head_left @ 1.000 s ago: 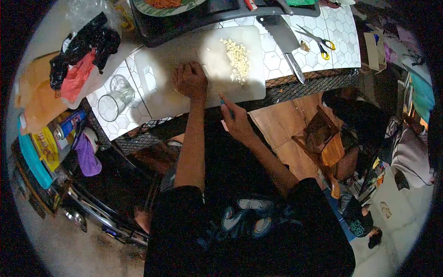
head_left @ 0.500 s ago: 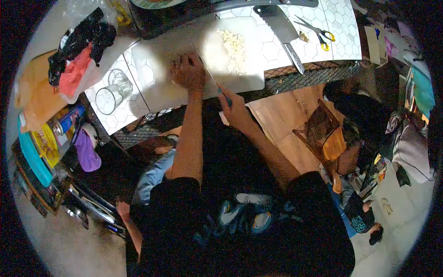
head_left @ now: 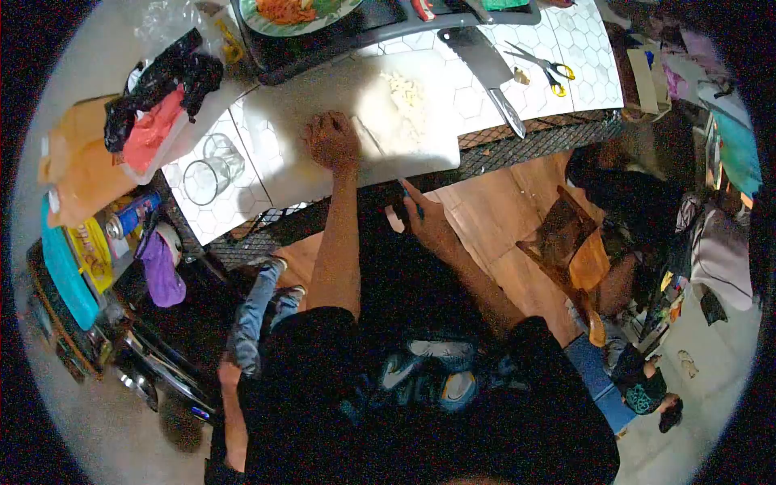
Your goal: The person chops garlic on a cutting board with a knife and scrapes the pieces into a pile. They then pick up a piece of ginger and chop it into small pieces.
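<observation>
My left hand rests on a pale cutting board with its fingers curled. Whatever lies under those fingers is hidden. My right hand is closed round the handle of a thin knife, just off the board's near edge. The blade reaches back over the board, its tip a little to the right of my left hand. Small pale chopped pieces are spread on the board's right part, apart from both hands.
Right of the board lie a cleaver and yellow-handled scissors. A glass mug stands to the left, near a bag-filled container. A plate of food sits behind. Beyond are a wooden chair and a person.
My right hand has drawn back toward my body, pulling the knife off the near side. My left hand stays on the board. The view has shifted, showing more of the plate behind.
</observation>
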Demonstrator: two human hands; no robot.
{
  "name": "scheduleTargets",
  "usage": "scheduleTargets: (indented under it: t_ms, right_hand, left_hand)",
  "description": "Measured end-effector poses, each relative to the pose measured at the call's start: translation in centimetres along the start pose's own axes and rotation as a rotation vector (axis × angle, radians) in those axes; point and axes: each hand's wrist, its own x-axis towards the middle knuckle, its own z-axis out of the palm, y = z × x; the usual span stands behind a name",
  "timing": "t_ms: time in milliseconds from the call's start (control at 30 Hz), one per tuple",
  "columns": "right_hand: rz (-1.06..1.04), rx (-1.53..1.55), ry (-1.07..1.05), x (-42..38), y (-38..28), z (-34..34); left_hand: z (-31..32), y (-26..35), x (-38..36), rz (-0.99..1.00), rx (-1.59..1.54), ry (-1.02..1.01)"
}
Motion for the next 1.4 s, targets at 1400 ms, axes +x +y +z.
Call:
scheduleTargets:
  t_ms: [1400]
  right_hand:
    - [-0.224,-0.193,0.370,-3.4,3.8,-2.5]
  left_hand:
    - [-7.9,3.6,6.7,0.112,-0.735,-0.299]
